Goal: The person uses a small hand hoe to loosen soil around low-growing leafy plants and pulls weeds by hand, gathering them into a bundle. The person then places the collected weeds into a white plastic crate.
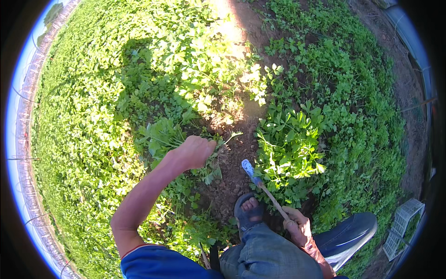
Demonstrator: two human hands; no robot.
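Observation:
My left hand [198,152] is closed around the lower stems of a bunch of leafy green plants [163,136], which look like celery or parsley. Thin roots [223,153] show just right of the fist, over brown soil. My right hand [296,225] grips the wooden handle of a small hand tool [271,198]. The tool's narrow metal blade [247,168] points up and to the left, above the soil and left of a sunlit leafy clump [292,150]. The blade's exact type cannot be told.
My sandalled foot [250,209] stands on bare soil [228,188] between the plants. Dense low greenery [87,146] spreads on the left, with more rows [362,139] on the right. A white plastic crate [402,228] lies at the far lower right.

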